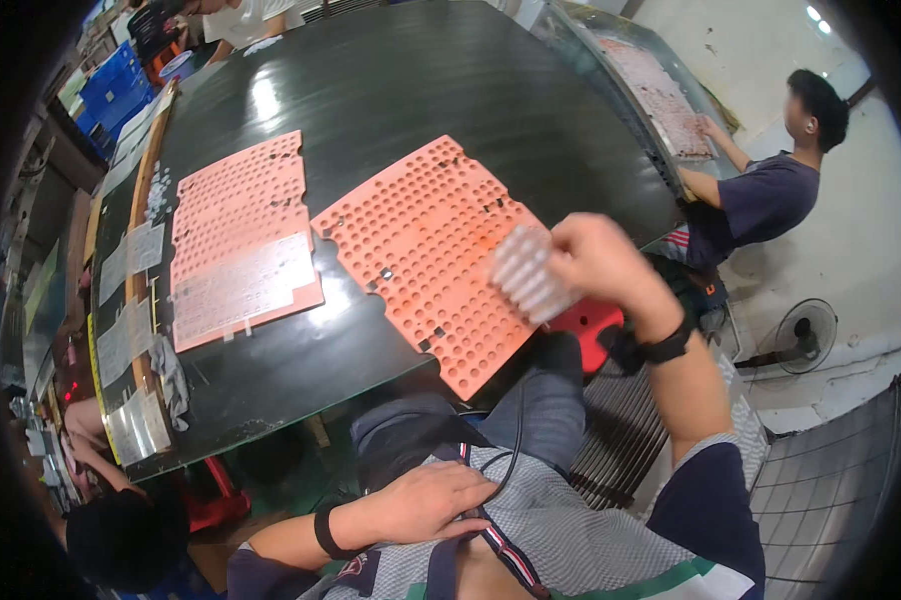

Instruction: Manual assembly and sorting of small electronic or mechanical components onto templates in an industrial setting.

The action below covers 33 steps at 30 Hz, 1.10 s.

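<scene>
My right hand (601,262) is raised over the right edge of a nearer orange board (426,245). Its fingers pinch a translucent ribbed plastic sheet (531,275), smeared by motion, so its exact kind is unclear. The board is covered with rows of round holes, has notched edges and a few small black patches, and lies slanted on the dark table. Against the front of my shirt rests my left hand (436,500), fingers stretched out and nothing visible in them. A second orange board (239,190) lies to the left, its lower part under a clear, pale-patterned sheet (246,290).
The dark green table (391,75) stretches away from me. Papers (126,335) and a wooden strip (143,190) line its left side. A red stool (588,328) stands by my right leg. Other people work at the far end, right (771,200) and lower left. A fan (803,335) stands right.
</scene>
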Available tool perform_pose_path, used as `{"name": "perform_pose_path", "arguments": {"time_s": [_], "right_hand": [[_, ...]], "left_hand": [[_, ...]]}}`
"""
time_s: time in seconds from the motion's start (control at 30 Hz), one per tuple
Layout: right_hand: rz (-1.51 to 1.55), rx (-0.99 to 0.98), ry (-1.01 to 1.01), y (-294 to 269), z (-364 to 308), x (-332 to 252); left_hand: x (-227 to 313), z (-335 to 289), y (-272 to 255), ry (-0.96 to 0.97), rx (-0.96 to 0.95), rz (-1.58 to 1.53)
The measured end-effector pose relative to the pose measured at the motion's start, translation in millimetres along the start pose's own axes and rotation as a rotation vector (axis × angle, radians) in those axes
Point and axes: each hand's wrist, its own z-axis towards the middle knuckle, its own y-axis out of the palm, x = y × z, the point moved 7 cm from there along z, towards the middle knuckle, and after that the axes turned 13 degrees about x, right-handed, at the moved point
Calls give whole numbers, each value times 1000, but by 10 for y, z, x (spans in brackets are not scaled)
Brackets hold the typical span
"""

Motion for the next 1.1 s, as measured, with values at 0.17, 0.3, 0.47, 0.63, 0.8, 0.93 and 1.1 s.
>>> {"name": "perform_pose_path", "arguments": {"time_s": [0.17, 0.3, 0.47, 0.63, 0.8, 0.93, 1.1], "right_hand": [[-258, 155, 76, -1300, 226, 452], [-426, 290, 100, -1974, -67, 342], [-573, 392, 212, -2442, -708, 238], [-541, 354, 461, -2861, -1452, 278], [-593, 135, 533, -2800, -1677, 349], [-727, -25, 517, -2735, -1613, 490], [-904, 104, 373, -2786, -1361, 616]], "left_hand": [[-58, 176, 92, 77, -98, -48], [-24, 427, 157, 203, -173, -122], [64, 718, 354, 349, -392, -163], [130, 930, 524, 439, -482, -202], [-337, 1158, 601, 270, -372, 93], [-852, 1281, 509, 93, -296, 510], [-1245, 1258, 269, 10, -80, 901]]}}
